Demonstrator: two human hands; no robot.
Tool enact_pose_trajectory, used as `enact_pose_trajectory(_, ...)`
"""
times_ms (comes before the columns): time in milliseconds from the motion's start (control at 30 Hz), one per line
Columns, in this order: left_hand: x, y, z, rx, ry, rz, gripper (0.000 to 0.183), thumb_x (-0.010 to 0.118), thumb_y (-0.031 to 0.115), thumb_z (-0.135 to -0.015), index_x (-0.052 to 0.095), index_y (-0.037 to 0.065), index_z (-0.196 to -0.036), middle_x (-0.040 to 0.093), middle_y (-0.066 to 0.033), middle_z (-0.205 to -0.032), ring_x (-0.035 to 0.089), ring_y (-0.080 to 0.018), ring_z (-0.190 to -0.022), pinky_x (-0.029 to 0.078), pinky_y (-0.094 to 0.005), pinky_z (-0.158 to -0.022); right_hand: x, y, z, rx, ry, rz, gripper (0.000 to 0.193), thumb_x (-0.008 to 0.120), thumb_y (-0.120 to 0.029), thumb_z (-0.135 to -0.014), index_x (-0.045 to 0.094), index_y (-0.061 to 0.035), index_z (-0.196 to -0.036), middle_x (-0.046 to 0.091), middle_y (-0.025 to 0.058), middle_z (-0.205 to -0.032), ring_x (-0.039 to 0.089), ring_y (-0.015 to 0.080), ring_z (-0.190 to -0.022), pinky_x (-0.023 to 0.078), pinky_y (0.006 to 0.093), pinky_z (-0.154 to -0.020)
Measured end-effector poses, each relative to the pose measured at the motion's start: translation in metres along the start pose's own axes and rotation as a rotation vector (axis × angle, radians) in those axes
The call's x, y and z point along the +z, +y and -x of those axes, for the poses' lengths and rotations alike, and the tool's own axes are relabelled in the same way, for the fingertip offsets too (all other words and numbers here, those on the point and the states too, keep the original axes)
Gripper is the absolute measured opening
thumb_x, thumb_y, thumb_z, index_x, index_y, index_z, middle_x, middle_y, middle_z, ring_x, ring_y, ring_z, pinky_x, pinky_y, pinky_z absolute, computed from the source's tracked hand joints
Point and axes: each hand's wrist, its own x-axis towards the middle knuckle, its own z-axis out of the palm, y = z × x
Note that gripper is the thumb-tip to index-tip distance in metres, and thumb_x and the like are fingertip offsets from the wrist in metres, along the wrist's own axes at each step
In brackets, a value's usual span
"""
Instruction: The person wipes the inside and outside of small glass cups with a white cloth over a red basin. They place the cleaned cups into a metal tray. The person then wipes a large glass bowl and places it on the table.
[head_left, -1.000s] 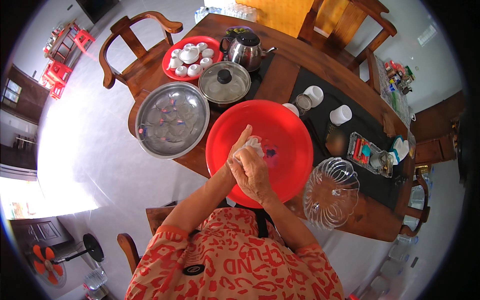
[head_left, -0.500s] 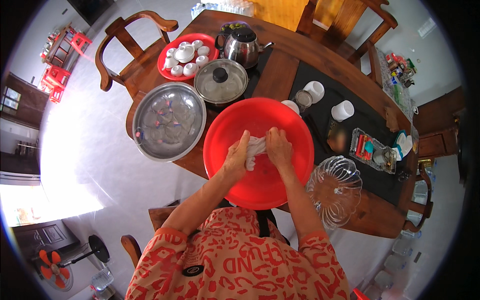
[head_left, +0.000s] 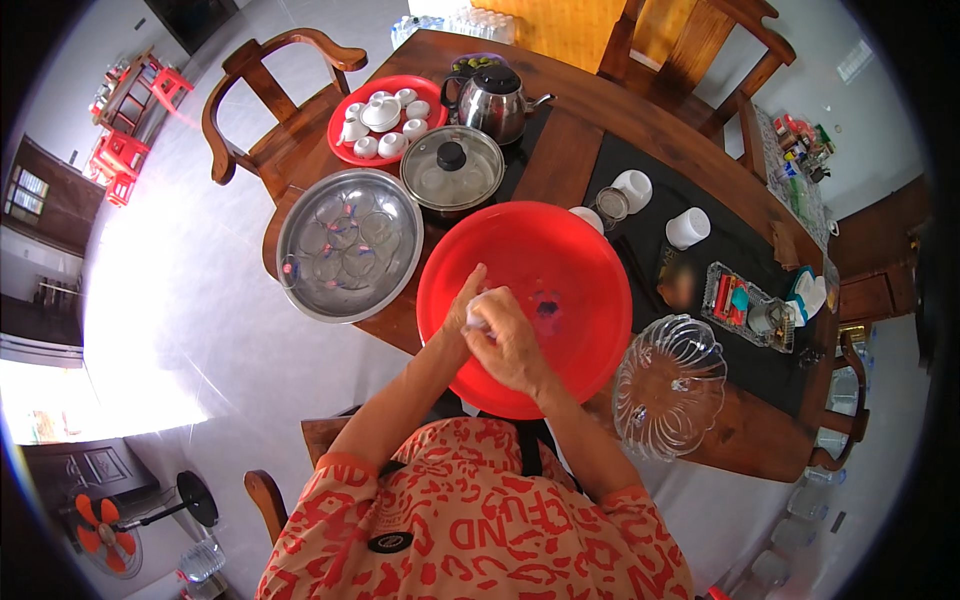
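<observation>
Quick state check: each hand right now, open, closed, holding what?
Left hand: fingers mostly hidden behind the other hand; open or closed cannot be told.
Right hand: closed on a bunched white cloth.

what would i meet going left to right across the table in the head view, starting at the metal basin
Round metal basin → red plastic basin → fluted clear glass bowl → rectangular clear glass tray

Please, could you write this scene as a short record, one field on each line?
Left hand: against white cloth, fingers mostly hidden
Right hand: closed on the cloth
Under hands: red plastic basin
Basin's left: metal bowl with clear glassware
Beyond basin: lidded pot, steel kettle
Basin's right: fluted glass bowl
Farther left: red tray, white cups
Support: wooden table
</observation>
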Motion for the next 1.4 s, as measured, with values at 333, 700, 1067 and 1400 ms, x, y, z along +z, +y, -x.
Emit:
enact_pose_trajectory(333,0.011,-0.028,-0.020,0.589,-0.434,-0.312,0.033,0.043,0.038,-0.096,0.052,0.013,-0.115,0.054,-0.0030,-0.106,0.053,-0.0179,-0.090,0.049,-0.0358,-0.072,-0.011,0.012,-0.022,-0.150,0.125,0.169,0.010,0.058,-0.010,-0.082,0.052,-0.0059,-0.088,0.050,0.0125,-0.086,0.050,0.0324,-0.085,0.038,0.0436,-0.075)
enact_pose_trajectory(700,0.023,0.006,0.024,-0.085,0.364,-0.195,0.055,0.044,0.063,-0.087,0.051,0.018,-0.119,0.050,-0.0074,-0.112,0.049,-0.0247,-0.090,0.043,-0.0515,-0.079,-0.043,0.079,-0.001,0.426,0.087,0.945,0.024,0.057,-0.023,-0.084,0.057,-0.0075,-0.101,0.051,0.0172,-0.100,0.050,0.0382,-0.093,0.045,0.0502,-0.075)
enact_pose_trajectory(1067,0.019,0.006,0.022,-0.273,-0.033,0.100,0.049,0.052,0.049,-0.090,0.051,0.010,-0.119,0.053,-0.0141,-0.120,0.055,-0.0303,-0.105,0.046,-0.0512,-0.087,-0.032,0.010,0.013,0.086,-0.103,0.041,0.027,0.054,0.007,-0.072,0.053,0.0028,-0.098,0.048,0.0184,-0.105,0.049,0.0385,-0.099,0.044,0.0422,-0.084)
enact_pose_trajectory(1400,0.061,0.011,0.030,0.029,-0.042,0.127,0.024,0.048,0.032,-0.097,0.057,0.010,-0.101,0.061,-0.0036,-0.089,0.060,-0.0156,-0.087,0.052,-0.0328,-0.075,-0.056,0.010,-0.023,0.226,0.152,-0.210,0.007,0.056,-0.007,-0.087,0.054,-0.0007,-0.090,0.057,0.0038,-0.082,0.054,0.0114,-0.079,0.045,0.0268,-0.070)
